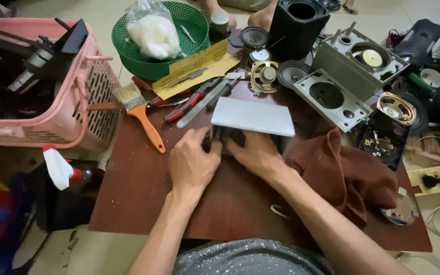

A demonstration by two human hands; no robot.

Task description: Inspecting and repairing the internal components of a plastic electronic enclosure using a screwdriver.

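Note:
A grey box-shaped speaker casing lies on the dark brown table, its dark front side facing me. My left hand presses its fingers against the casing's near left face. Touching the near right face, my right hand rests with its fingers curled on the dark panel. What lies under the fingers is hidden.
A brown cloth lies right of the hands. Behind the casing are a paintbrush with orange handle, pliers and a file, loose speaker cones, a grey speaker housing, a black cabinet, a green basket. A pink basket stands left.

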